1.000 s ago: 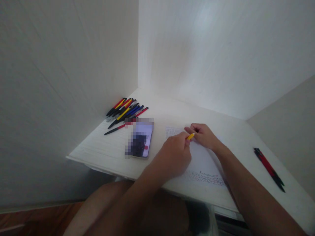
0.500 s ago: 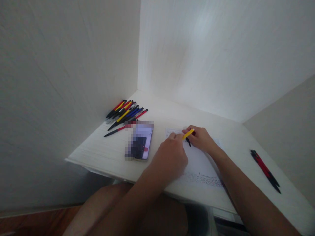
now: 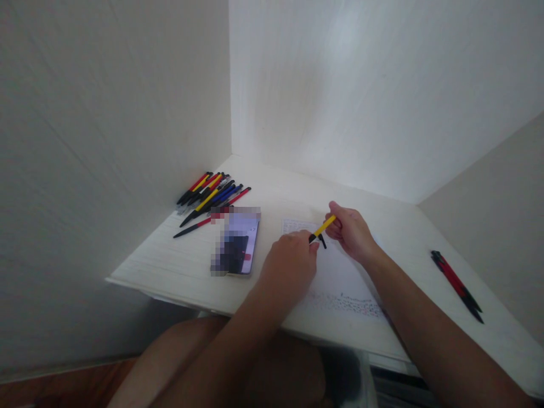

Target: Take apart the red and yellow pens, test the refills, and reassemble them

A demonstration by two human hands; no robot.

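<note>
A pen with a yellow barrel [image 3: 325,225] and a black lower part is held tilted over the paper. My left hand [image 3: 291,262] is closed around its black end, fingers curled and knuckles up. At the yellow end, the thumb and curled fingers of my right hand [image 3: 351,231] grip the barrel. Just below the barrel, a small black piece [image 3: 323,242] shows between the hands; whether it touches the pen I cannot tell. Beneath both hands lies a sheet of paper [image 3: 340,275], with writing at its top and rows of small dark marks along its near edge.
Several pens [image 3: 208,195] in red, yellow, blue and black lie piled by the left wall. A phone [image 3: 242,243], partly pixelated, lies left of the paper. Two red-and-black pens [image 3: 457,286] rest at the right. White walls [image 3: 323,102] enclose the desk [image 3: 170,263].
My right hand has lifted slightly and its fingers now close on the pen's yellow end. More of the barrel and some of its black part show between my hands. The view has shifted slightly.
</note>
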